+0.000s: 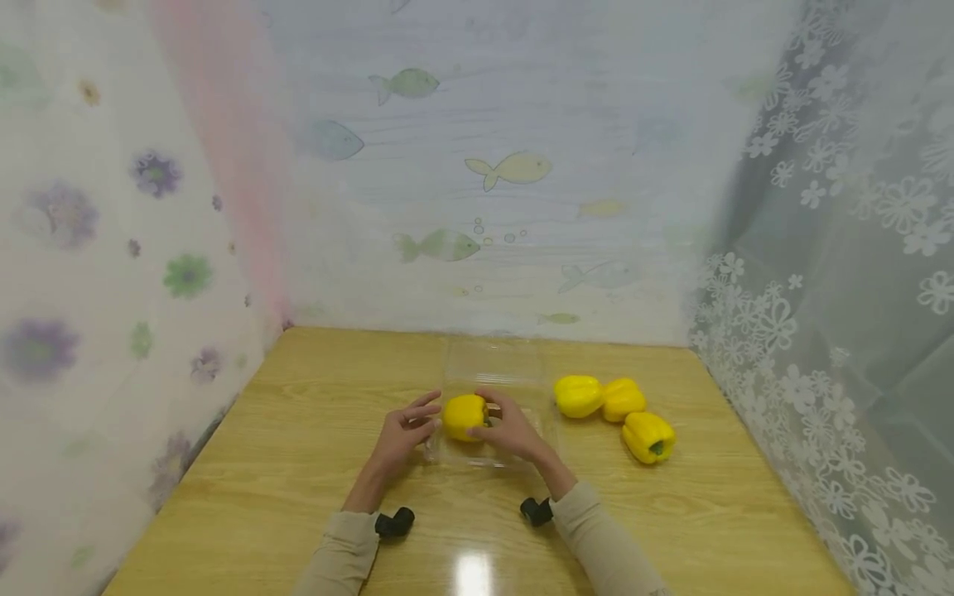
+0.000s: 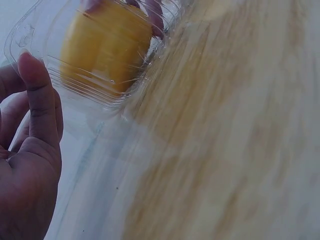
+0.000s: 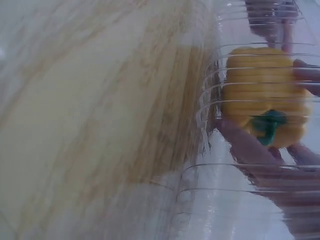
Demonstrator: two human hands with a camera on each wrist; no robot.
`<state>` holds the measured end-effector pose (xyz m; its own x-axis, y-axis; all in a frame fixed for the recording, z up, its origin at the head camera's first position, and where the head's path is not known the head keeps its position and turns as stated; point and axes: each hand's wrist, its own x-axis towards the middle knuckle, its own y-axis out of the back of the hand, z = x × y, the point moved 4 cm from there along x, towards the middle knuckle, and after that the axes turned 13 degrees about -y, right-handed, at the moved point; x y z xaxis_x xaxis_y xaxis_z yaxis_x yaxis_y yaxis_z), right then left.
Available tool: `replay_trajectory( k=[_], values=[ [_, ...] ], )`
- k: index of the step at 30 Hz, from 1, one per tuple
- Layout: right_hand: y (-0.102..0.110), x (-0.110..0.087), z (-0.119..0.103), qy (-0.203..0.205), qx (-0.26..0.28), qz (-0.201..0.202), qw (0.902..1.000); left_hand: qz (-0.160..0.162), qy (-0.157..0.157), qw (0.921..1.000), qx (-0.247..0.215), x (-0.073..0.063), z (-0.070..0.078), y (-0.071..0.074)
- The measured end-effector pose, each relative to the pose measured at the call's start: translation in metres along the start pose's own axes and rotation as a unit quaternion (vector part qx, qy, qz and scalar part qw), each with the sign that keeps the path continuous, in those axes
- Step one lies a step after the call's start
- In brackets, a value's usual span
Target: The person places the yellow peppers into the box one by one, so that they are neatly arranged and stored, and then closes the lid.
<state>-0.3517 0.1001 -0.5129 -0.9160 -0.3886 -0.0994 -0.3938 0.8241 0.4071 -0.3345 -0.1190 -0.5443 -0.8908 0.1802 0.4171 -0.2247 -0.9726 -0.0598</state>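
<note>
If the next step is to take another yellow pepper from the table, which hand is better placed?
Probably the right hand. The three loose peppers lie on its side of the clear container, while the left hand is at the opposite edge. The right must first release the pepper it holds.

This is a small curtained-off booth around a wood-grain tabletop (image 1: pixel 238 497); whether it stands in a home, a studio or a lab cannot be told. Its 3 visible sides are curtained: at the left of the frame, a white floral curtain (image 1: pixel 112 281) with purple and green blooms and a pink band (image 1: pixel 216 124) along its far edge; across the upper centre, a pale fish-print curtain (image 1: pixel 633 108) with bubbles; at the right, a sheer grey curtain (image 1: pixel 872 306) dotted with white flowers.
</note>
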Motion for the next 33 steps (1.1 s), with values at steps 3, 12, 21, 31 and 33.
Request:
replay_trajectory(
  k=[3,12,21,31,33],
  values=[
    [-0.001,0.001,0.0,-0.001,0.001,0.005,1.0,0.004,-0.001,1.0,-0.001,-0.001,-0.001,0.0],
    [-0.003,0.0,-0.003,-0.003,0.019,0.023,0.9996,0.007,0.009,0.9999,0.008,-0.003,-0.002,0.0],
    [0.0,0.009,0.003,-0.003,0.029,0.03,0.9991,0.007,0.009,0.9999,0.008,0.0,0.0,-0.001],
    [-0.001,0.009,0.005,-0.028,0.02,0.014,0.9993,0.01,0.014,0.9996,0.021,0.0,-0.001,0.0],
    [0.0,0.008,0.006,-0.028,0.02,0.019,0.9992,0.012,0.014,0.9996,0.02,0.001,-0.002,0.0]
  ],
)
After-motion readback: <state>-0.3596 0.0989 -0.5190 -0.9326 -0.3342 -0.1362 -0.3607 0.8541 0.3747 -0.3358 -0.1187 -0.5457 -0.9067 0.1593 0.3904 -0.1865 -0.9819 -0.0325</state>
